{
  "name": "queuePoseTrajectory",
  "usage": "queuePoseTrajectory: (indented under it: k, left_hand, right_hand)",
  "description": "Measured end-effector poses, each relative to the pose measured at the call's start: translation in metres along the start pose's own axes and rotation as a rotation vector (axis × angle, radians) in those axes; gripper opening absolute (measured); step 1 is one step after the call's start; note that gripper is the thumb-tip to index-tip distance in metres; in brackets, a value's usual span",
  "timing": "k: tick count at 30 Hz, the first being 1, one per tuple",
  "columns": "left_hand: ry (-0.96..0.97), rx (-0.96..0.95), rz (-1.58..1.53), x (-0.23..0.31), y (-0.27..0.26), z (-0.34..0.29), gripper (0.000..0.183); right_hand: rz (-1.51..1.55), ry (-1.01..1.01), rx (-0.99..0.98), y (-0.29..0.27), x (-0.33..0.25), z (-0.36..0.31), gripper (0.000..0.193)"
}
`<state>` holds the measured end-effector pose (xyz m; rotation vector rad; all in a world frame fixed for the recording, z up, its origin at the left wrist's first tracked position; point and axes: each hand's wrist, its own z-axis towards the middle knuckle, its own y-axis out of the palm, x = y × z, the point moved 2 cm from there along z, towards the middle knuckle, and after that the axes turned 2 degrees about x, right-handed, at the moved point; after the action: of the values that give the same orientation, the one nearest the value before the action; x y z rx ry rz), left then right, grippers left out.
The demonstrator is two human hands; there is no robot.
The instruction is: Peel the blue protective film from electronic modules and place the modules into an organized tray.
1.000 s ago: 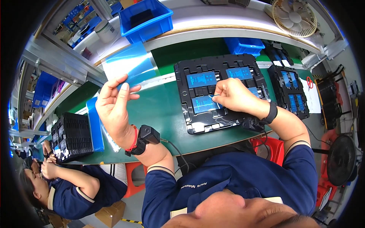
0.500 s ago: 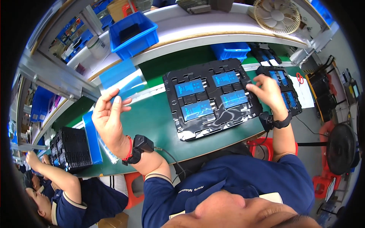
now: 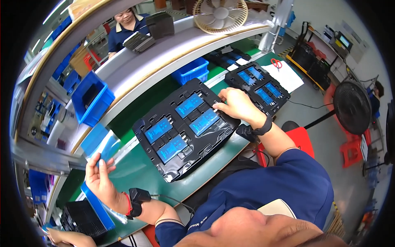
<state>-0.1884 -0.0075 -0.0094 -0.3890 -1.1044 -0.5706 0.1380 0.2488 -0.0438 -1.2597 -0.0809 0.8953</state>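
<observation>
A black plastic tray (image 3: 181, 123) lies tilted on the green bench in front of me, with several flat blue battery packs (image 3: 159, 131) in its recesses. At its right edge, close to the tab end of one pack, my right hand (image 3: 242, 108) rests with thumb and index finger bent inward. What those fingertips pinch, if anything, is too small to make out. Left of the tray, my left hand (image 3: 101, 179) is raised above the bench, thumb and fingertips closed at the lower edge of a see-through blue film sheet (image 3: 98, 142).
A second tray of blue packs (image 3: 261, 88) and red scissors (image 3: 276, 63) on white paper lie to the right. Blue bins (image 3: 92, 101), (image 3: 191, 70) and a fan (image 3: 221, 14) stand beyond. At lower left are stacked black trays (image 3: 84, 220) and a co-worker's arm (image 3: 68, 237).
The view has swung to the right, so the bench and tray appear shifted left and turned. Relative to the tray and the film, both hands keep nearly the same places.
</observation>
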Motion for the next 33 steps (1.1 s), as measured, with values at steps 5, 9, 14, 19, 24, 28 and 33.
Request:
queuePoseTrajectory:
  k: [5, 9, 14, 19, 24, 28, 33]
  left_hand:
    - [0.000, -0.022, 0.028, -0.004, 0.003, 0.002, 0.021]
    - [0.011, -0.022, 0.040, -0.005, 0.003, 0.002, 0.021]
    - [0.015, -0.031, 0.038, -0.003, 0.007, 0.004, 0.025]
    - [0.026, -0.074, 0.034, 0.004, 0.016, 0.002, 0.044]
    - [0.040, -0.120, 0.031, -0.001, 0.024, 0.005, 0.042]
    - [0.055, -0.162, 0.028, -0.008, 0.025, 0.004, 0.026]
    - [0.068, -0.195, -0.007, -0.003, 0.033, 0.000, 0.023]
  right_hand:
    - [0.942, 0.238, -0.233, 0.001, 0.018, 0.004, 0.025]
    - [1.425, 0.284, -0.336, -0.007, 0.005, 0.003, 0.029]
    - [1.361, 0.295, -0.195, -0.026, 0.016, -0.011, 0.026]
    - [1.376, 0.362, 0.157, -0.065, 0.079, -0.045, 0.040]
    - [1.420, 0.374, 0.447, -0.078, 0.154, -0.085, 0.039]
    - [1.289, 0.565, 0.876, -0.049, 0.202, -0.100, 0.049]
    - [0.837, 0.919, 0.754, -0.015, 0.230, -0.121, 0.050]
